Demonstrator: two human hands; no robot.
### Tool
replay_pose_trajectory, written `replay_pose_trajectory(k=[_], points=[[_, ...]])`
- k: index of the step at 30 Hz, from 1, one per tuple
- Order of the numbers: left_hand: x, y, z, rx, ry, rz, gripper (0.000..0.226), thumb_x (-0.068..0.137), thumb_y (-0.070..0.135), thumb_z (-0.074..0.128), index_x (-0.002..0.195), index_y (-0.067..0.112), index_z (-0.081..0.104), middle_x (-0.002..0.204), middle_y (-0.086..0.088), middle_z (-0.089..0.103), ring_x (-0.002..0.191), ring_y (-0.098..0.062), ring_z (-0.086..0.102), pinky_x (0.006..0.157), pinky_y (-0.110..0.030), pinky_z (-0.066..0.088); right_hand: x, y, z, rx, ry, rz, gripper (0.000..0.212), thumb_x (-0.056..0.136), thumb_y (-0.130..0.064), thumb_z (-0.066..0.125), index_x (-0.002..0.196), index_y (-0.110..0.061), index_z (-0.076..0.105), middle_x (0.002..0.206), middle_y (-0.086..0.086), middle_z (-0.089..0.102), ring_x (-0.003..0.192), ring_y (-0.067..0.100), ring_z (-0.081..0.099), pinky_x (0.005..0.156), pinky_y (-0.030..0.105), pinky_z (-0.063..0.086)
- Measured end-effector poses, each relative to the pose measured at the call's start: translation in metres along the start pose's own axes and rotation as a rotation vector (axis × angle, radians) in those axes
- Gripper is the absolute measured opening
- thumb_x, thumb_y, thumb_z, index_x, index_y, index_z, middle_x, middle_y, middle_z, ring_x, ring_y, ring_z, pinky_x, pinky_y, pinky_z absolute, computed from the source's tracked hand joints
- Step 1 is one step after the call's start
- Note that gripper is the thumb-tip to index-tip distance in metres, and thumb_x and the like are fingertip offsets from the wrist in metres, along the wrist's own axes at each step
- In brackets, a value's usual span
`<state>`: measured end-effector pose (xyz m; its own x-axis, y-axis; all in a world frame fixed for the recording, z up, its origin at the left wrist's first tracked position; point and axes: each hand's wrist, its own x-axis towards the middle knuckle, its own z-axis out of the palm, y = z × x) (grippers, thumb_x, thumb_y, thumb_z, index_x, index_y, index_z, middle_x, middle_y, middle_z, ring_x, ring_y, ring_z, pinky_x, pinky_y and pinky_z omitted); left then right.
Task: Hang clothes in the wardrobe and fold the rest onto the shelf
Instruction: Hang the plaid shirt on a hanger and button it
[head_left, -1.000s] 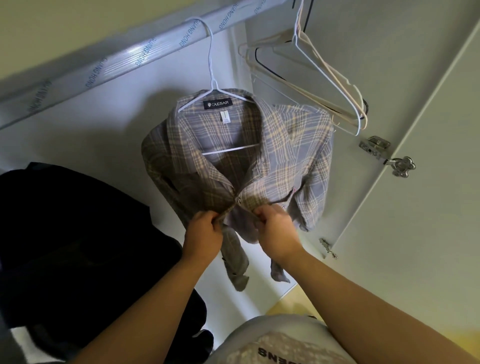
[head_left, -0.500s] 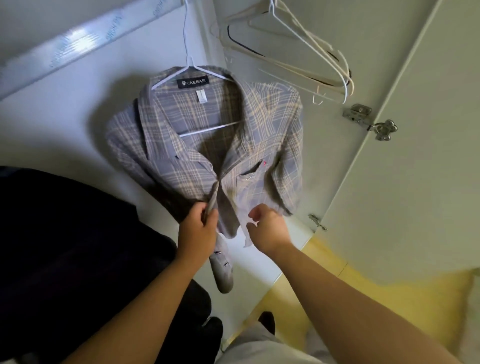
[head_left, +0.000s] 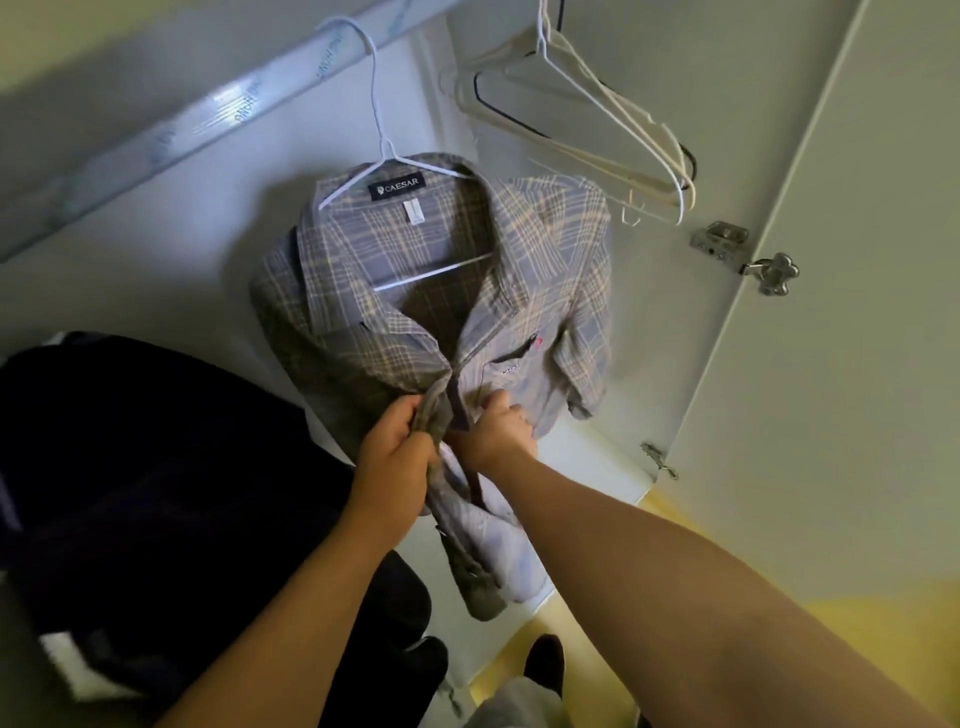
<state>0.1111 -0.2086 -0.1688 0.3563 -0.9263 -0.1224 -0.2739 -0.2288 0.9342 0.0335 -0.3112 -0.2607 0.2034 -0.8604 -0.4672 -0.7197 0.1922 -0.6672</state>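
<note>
Plaid cloth in grey-blue and tan is hanging as a shirt (head_left: 545, 270) on a white wire hanger (head_left: 431, 271), whose hook is sitting over the rail (head_left: 171, 135) running across the far left of the wardrobe. The collar is lying open, showing a black label (head_left: 397, 185) reading CAESAR.

At the near end of the shirt front, the left hand (head_left: 395, 452) is gripping the left edge, its fingers curling round a bunch of fabric. The right hand (head_left: 498, 431) is just beside it on the right edge below the chest pocket; its fingers are curling in and seem to be pinching the cloth, though the fingertips are hidden. The two front edges are meeting between the hands, and the tail is drooping below them.

Several bare hangers (head_left: 613, 124) are hanging together to the far right. A dark garment (head_left: 156, 467) is filling the near left. The door (head_left: 831, 364) is standing open on the right, with a metal hinge (head_left: 748, 257) at its edge.
</note>
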Motion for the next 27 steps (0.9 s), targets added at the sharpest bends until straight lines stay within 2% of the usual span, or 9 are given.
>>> replay_pose_trajectory(k=[2, 4, 6, 9, 13, 17, 21, 24, 27], points=[[-0.006, 0.005, -0.002, 0.039, -0.001, 0.01, 0.029, 0.082, 0.007, 0.05, 0.096, 0.024, 0.069, 0.084, -0.012, 0.066, 0.075, -0.016, 0.06, 0.07, -0.032, 0.049, 0.002, -0.006, 0.002, 0.07, 0.013, -0.024, 0.066, 0.091, -0.054, 0.06, 0.143, -0.021, 0.036, 0.135, 0.015, 0.048, 0.124, 0.039, 0.05, 0.101, 0.049, 0.047], [-0.008, 0.005, -0.005, 0.136, 0.037, 0.026, 0.034, 0.087, 0.001, 0.052, 0.097, 0.029, 0.067, 0.078, 0.003, 0.065, 0.07, -0.006, 0.058, 0.067, -0.026, 0.048, 0.003, -0.006, 0.0, 0.172, 0.024, -0.045, 0.051, 0.096, -0.032, 0.055, 0.145, -0.025, 0.042, 0.137, 0.015, 0.052, 0.123, 0.037, 0.055, 0.101, 0.046, 0.049], [-0.008, -0.001, -0.009, 0.215, 0.127, 0.05, 0.036, 0.087, 0.002, 0.061, 0.103, 0.035, 0.064, 0.086, 0.013, 0.067, 0.076, 0.0, 0.062, 0.071, -0.023, 0.051, -0.003, 0.002, -0.005, 0.211, 0.022, -0.056, 0.051, 0.096, -0.019, 0.053, 0.145, -0.029, 0.048, 0.135, 0.013, 0.058, 0.121, 0.035, 0.058, 0.099, 0.039, 0.049], [-0.008, -0.02, -0.013, 0.131, 0.252, 0.008, 0.042, 0.082, 0.004, 0.077, 0.111, 0.029, 0.059, 0.1, 0.005, 0.069, 0.091, -0.008, 0.068, 0.085, -0.033, 0.057, -0.017, 0.035, -0.015, 0.174, 0.059, -0.014, 0.038, 0.095, -0.018, 0.057, 0.133, -0.024, 0.058, 0.12, 0.014, 0.067, 0.112, 0.035, 0.063, 0.086, 0.033, 0.048], [-0.01, -0.034, -0.007, 0.08, 0.356, 0.008, 0.036, 0.08, 0.006, 0.083, 0.097, 0.029, 0.061, 0.094, 0.003, 0.072, 0.088, -0.011, 0.07, 0.086, -0.039, 0.061, -0.036, 0.071, -0.031, 0.291, 0.089, -0.001, 0.016, 0.091, -0.027, 0.061, 0.107, -0.026, 0.063, 0.099, 0.007, 0.075, 0.086, 0.029, 0.071, 0.081, 0.04, 0.06], [-0.013, -0.039, 0.005, 0.17, 0.296, 0.094, 0.026, 0.084, 0.012, 0.08, 0.094, 0.032, 0.069, 0.09, 0.012, 0.073, 0.087, -0.006, 0.07, 0.085, -0.039, 0.061, -0.06, 0.075, -0.059, 0.386, 0.129, -0.091, 0.014, 0.097, -0.027, 0.065, 0.093, -0.014, 0.07, 0.081, 0.003, 0.07, 0.063, 0.018, 0.061, 0.064, 0.03, 0.052], [-0.011, -0.036, 0.021, 0.223, 0.196, 0.2, 0.017, 0.086, 0.025, 0.076, 0.103, 0.027, 0.075, 0.095, 0.015, 0.075, 0.094, -0.011, 0.071, 0.09, -0.039, 0.059, -0.079, 0.065, -0.08, 0.665, 0.04, -0.14, 0.016, 0.098, -0.013, 0.064, 0.094, 0.001, 0.068, 0.072, 0.004, 0.059, 0.068, 0.018, 0.051, 0.068, 0.033, 0.045], [-0.005, -0.032, 0.028, 0.175, 0.12, 0.175, 0.019, 0.085, 0.025, 0.079, 0.103, 0.03, 0.076, 0.095, 0.017, 0.076, 0.094, -0.009, 0.072, 0.093, -0.036, 0.058, -0.086, 0.06, -0.085, 0.796, -0.049, -0.166, 0.011, 0.098, -0.005, 0.063, 0.099, -0.011, 0.071, 0.081, 0.008, 0.071, 0.077, 0.021, 0.063, 0.078, 0.037, 0.053], [0.002, -0.027, 0.028, 0.097, 0.046, 0.138, 0.027, 0.084, 0.01, 0.08, 0.098, 0.034, 0.076, 0.09, 0.015, 0.077, 0.088, -0.008, 0.073, 0.084, -0.034, 0.06, -0.086, 0.059, -0.082, 0.629, 0.003, -0.187, 0.017, 0.098, -0.005, 0.059, 0.1, -0.017, 0.071, 0.081, 0.004, 0.07, 0.072, 0.017, 0.061, 0.071, 0.031, 0.053]])
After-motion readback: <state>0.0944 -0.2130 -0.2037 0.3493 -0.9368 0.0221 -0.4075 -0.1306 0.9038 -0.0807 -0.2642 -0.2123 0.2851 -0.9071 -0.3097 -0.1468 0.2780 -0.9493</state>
